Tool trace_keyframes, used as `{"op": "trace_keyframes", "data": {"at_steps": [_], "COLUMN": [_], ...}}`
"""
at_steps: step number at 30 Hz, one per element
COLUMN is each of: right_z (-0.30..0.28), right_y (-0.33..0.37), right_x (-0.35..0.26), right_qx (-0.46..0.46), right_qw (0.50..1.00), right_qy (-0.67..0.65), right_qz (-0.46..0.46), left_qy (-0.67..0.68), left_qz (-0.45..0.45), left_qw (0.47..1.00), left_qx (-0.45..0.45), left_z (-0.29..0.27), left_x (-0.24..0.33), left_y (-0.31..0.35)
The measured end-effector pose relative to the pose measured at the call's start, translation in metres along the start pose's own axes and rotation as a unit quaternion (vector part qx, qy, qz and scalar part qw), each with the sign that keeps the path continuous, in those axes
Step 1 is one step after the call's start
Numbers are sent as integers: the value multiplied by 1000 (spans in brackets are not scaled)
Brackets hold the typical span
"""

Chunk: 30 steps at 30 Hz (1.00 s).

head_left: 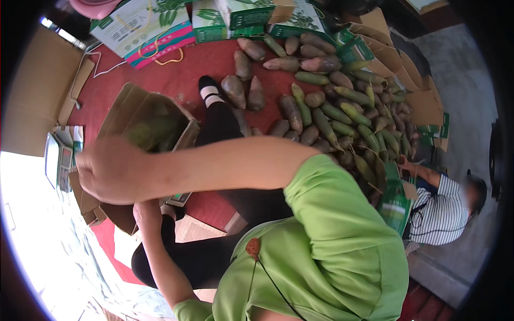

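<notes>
Bamboo shoots (pixel 332 107) heaped on red floor (pixel 176 69) beside green-printed cartons (pixel 144 27).

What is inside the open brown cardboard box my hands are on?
Inside the cardboard box something green shows dimly, too blurred to identify. The right hand grips its near edge and covers the front part; the left hand sits below, under the forearm.
</notes>
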State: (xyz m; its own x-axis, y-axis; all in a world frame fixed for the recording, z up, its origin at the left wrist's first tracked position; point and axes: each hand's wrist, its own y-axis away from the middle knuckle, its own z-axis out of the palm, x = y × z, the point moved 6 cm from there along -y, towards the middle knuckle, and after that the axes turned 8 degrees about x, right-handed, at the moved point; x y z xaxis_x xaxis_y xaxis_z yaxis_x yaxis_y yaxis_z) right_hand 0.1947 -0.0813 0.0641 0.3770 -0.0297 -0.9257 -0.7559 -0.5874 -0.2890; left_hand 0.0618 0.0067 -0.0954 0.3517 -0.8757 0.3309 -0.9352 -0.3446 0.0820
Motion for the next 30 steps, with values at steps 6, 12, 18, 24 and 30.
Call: {"op": "trace_keyframes", "data": {"at_steps": [6,12,18,24,30], "right_z": [25,-95,-191,-208,-218], "right_y": [25,32,93,194,323], "right_x": [37,42,110,200,303], "right_qx": [-12,61,175,205,202], "right_qw": [998,996,960,914,889], "right_qy": [1,-61,-139,-72,108], "right_qz": [-59,-28,167,342,395], "left_qy": [23,-21,-21,-32,-10], "left_qz": [-14,34,22,29,-5], "left_qw": [1000,999,1000,999,999], "left_qx": [0,-7,0,7,-34], "left_z": [-4,-4,-5,-9,-6], "left_x": [5,13,7,19,14], "left_y": [-1,-4,-1,-3,-4]}}
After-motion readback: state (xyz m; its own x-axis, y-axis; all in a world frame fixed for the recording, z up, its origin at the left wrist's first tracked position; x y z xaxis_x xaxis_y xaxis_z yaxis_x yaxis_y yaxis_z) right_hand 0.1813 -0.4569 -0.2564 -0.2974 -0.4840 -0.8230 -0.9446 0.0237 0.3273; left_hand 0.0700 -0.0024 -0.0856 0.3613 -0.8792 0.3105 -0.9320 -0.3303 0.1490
